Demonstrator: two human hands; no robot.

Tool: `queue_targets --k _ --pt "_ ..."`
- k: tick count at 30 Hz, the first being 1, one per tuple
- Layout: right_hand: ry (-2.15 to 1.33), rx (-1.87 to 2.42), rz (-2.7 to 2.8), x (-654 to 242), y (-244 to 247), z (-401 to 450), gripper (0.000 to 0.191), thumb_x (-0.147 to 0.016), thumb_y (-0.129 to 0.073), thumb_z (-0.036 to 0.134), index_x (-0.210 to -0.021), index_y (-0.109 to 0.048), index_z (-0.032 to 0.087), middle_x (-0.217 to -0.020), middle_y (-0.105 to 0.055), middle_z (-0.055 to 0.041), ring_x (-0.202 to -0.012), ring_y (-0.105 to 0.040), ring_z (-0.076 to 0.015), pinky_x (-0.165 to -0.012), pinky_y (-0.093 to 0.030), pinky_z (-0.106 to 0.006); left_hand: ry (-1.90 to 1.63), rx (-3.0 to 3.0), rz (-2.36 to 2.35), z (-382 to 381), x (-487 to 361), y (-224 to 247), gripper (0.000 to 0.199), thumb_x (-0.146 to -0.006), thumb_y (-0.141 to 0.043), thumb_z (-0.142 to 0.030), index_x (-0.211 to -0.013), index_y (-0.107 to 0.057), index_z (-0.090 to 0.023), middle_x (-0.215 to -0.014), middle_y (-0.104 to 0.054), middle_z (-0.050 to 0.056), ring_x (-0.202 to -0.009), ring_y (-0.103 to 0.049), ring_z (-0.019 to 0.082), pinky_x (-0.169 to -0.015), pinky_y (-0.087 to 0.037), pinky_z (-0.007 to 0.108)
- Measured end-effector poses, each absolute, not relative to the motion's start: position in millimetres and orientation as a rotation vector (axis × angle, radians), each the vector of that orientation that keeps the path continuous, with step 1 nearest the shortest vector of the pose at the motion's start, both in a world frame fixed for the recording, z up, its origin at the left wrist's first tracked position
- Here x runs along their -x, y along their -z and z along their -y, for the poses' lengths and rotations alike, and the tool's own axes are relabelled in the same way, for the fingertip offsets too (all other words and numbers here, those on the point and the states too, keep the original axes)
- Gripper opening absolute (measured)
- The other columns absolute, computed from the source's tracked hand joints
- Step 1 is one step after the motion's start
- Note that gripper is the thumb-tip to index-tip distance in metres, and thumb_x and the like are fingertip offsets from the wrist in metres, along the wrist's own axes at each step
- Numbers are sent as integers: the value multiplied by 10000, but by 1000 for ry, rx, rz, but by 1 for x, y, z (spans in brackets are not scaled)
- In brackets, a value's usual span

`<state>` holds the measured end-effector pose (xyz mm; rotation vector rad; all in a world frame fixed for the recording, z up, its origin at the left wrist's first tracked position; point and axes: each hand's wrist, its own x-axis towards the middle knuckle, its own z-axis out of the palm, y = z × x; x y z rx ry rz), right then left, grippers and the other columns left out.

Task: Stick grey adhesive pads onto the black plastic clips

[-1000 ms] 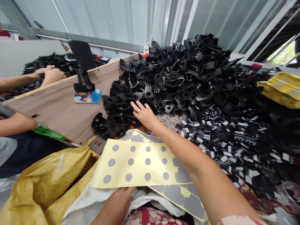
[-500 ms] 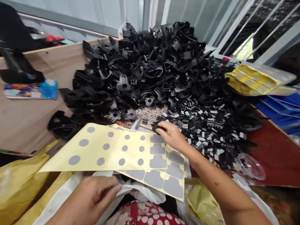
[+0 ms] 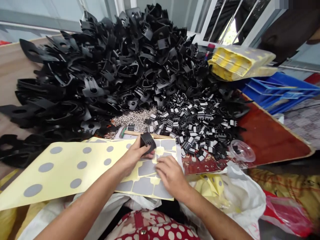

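Note:
My left hand is closed around a curved black plastic piece, held above the yellow sticker sheet. To its right, my right hand rests over the sheet's grey die-cut stickers, thumb and fingers drawn together at a sticker's edge. Whatever lies between those fingertips is too small to make out. Grey round stickers fill the sheet's left part; larger shaped ones lie on the right, with another sheet beneath. Just beyond the hands, a small hammer with a wooden handle lies across the worktop.
A high heap of black plastic parts covers the back. Small black-and-white clips and shiny metal bits lie before it. At right are a clear plastic cup, yellow sheet bundles, blue trays and the red board's edge.
The view has swung right. My left hand has come up from below the sheet and now holds the black piece. My right hand has left the hammer's side and drawn back over the stickers.

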<state>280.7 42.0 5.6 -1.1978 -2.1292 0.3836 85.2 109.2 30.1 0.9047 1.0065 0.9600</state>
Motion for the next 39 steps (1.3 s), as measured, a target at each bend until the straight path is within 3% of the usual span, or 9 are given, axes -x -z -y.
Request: queue_targets --k 3,7,12,14,19,23,27,39 --pt "-229 1184 2223 -271 21 -34 137 -939 -604 103 -946 -679 218 -1133 -719 -73 -1031 -575 -254 -882 -468 -416 -848 -864 -974 -118 -98 -24 365 -826 -760 -284 -1138 -596 -187 -877 -710 56 -690 -729 179 -571 -573 237" --pt "-285 1211 2158 -265 21 -34 164 -885 -646 66 -886 -680 227 -1033 -745 -45 -960 -593 -241 -862 -457 -416 -856 -843 -997 -126 -107 -16 605 -822 -723 -180 -1367 -484 -291 -822 -680 -6 -559 -707 156 -544 -598 267" --pt "-1205 1003 1968 -272 -45 -16 232 -825 -691 47 -937 -718 248 -975 -746 3 -926 -688 -181 -854 -544 -307 -899 -805 -958 -131 -104 -13 581 -800 -765 -196 -1300 -487 -296 -869 -688 5 -594 -728 181 -559 -626 314" --pt "-1353 891 1975 -277 -69 -12 275 -805 -725 78 -1012 -715 260 -1025 -737 1 -977 -692 -188 -900 -545 -310 -917 -770 -941 -129 -101 -15 603 -765 -805 -190 -1278 -503 -291 -896 -684 6 -645 -735 188 -576 -623 309" --pt "-833 1213 1595 -282 -62 -45 141 -837 -606 100 -874 -629 235 -865 -674 3 -855 -637 -178 -807 -504 -299 -983 -536 -769 -102 -94 -29 488 -810 -821 -296 -1244 -597 -273 -985 -655 17 -795 -681 176 -670 -608 308" --pt "-873 1214 1459 -273 -34 -69 77 -815 -632 154 -843 -613 224 -815 -647 12 -814 -609 -168 -793 -489 -289 -992 -407 -704 -77 -92 -39 399 -906 -717 -432 -1259 -618 -275 -1080 -655 57 -872 -666 217 -726 -617 383" --pt "-942 1204 1401 -262 -26 -72 42 -814 -648 195 -834 -618 216 -806 -647 7 -809 -612 -169 -790 -484 -289 -1007 -401 -669 -69 -91 -38 365 -943 -659 -457 -1252 -627 -266 -1074 -653 81 -869 -646 232 -765 -625 467" --pt "-945 1210 1336 -256 -18 -71 53 -818 -672 215 -825 -620 209 -805 -636 10 -799 -602 -163 -795 -472 -283 -1061 -366 -688 -68 -91 -34 346 -950 -648 -442 -1249 -645 -268 -1110 -630 78 -885 -630 225 -770 -634 464"
